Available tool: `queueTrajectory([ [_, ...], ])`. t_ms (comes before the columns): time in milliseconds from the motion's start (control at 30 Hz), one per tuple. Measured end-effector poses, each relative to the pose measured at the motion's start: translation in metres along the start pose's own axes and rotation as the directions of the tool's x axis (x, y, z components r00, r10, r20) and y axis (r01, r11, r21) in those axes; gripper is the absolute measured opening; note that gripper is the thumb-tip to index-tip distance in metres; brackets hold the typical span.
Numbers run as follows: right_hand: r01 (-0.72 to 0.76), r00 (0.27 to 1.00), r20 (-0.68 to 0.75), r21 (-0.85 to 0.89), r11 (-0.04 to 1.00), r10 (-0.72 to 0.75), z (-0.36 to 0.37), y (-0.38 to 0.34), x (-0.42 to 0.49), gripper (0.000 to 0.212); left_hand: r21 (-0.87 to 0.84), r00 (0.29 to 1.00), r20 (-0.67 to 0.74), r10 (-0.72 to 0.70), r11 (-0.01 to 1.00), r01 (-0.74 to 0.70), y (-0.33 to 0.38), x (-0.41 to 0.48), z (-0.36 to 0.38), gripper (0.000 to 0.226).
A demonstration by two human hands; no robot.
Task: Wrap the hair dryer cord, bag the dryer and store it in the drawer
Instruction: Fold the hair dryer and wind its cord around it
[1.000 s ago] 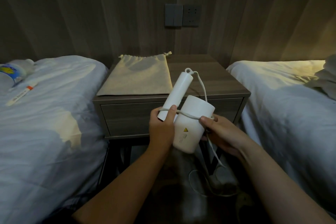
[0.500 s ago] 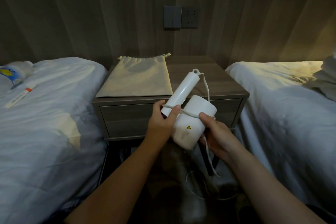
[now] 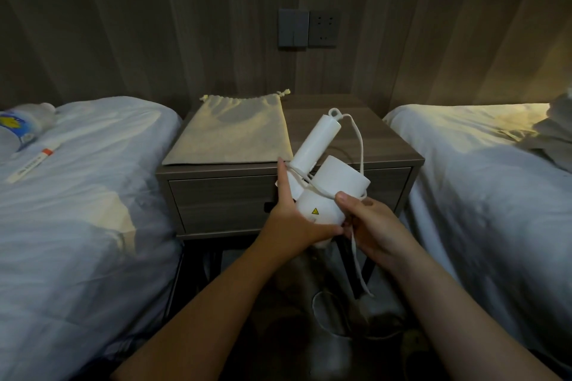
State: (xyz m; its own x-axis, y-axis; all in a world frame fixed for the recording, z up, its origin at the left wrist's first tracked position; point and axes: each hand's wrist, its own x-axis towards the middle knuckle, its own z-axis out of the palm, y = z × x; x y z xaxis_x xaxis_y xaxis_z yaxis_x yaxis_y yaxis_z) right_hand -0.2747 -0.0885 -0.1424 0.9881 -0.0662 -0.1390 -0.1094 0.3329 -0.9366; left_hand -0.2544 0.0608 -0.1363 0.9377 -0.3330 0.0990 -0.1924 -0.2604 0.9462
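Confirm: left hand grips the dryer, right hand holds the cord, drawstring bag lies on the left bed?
Wrong on the bag: the head view shows the drawstring bag lying flat on the nightstand, not on the left bed. The rest stands: the left hand grips the dryer, and the right hand holds the cord.

Hands: two, left hand and right hand
Hair dryer: one, in the grip
Cord: one
Bag: one, beyond the grip
Drawer: one, behind the grip
Beds: two, left bed and right bed, flanking the grip
Bottle: one
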Motion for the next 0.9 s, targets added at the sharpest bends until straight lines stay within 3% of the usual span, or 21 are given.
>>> queueTrajectory([
  [133, -0.021, 0.999, -0.051, -0.172, 0.985, 0.012, -0.003, -0.007, 0.001, 0.025, 0.046, 0.999, -0.021, 0.038, 0.998, -0.037, -0.001, 0.003, -0.005, 0.133],
  [267, -0.091, 0.991, -0.124, -0.349, 0.933, 0.051, -0.009, -0.008, 0.003, 0.029, 0.108, 0.998, -0.034, 0.052, 0.993, -0.048, -0.005, 0.004, -0.006, 0.13],
  [400, -0.119, 0.988, -0.147, -0.458, 0.881, 0.057, -0.01, -0.011, -0.001, 0.035, 0.3, 0.984, -0.088, 0.156, 0.946, -0.123, -0.008, 0.0, -0.004, 0.124],
  [500, -0.111, 0.988, -0.146, -0.498, 0.86, 0.043, -0.007, -0.013, -0.002, 0.036, 0.346, 0.98, -0.11, 0.163, 0.931, -0.116, -0.006, 0.0, -0.005, 0.122],
  [633, -0.059, 0.998, -0.031, -0.482, 0.874, 0.051, -0.004, -0.012, -0.004, 0.039, 0.524, 0.933, -0.131, 0.334, 0.822, -0.221, -0.005, -0.002, -0.01, 0.119],
  [700, -0.005, 0.997, 0.064, -0.507, 0.862, 0.043, -0.004, -0.015, -0.006, 0.032, 0.533, 0.926, -0.152, 0.344, 0.818, -0.216, -0.003, -0.003, -0.015, 0.119],
  [767, 0.052, 0.984, 0.166, -0.6, 0.798, 0.061, -0.007, -0.021, -0.008, 0.024, 0.536, 0.931, -0.186, 0.315, 0.827, -0.172, 0.001, -0.001, -0.022, 0.119],
  [900, 0.048, 0.897, 0.296, -0.804, 0.592, 0.329, -0.012, -0.032, -0.019, 0.013, 0.615, 0.922, -0.281, 0.267, 0.788, -0.041, 0.003, 0.006, -0.038, 0.121],
])
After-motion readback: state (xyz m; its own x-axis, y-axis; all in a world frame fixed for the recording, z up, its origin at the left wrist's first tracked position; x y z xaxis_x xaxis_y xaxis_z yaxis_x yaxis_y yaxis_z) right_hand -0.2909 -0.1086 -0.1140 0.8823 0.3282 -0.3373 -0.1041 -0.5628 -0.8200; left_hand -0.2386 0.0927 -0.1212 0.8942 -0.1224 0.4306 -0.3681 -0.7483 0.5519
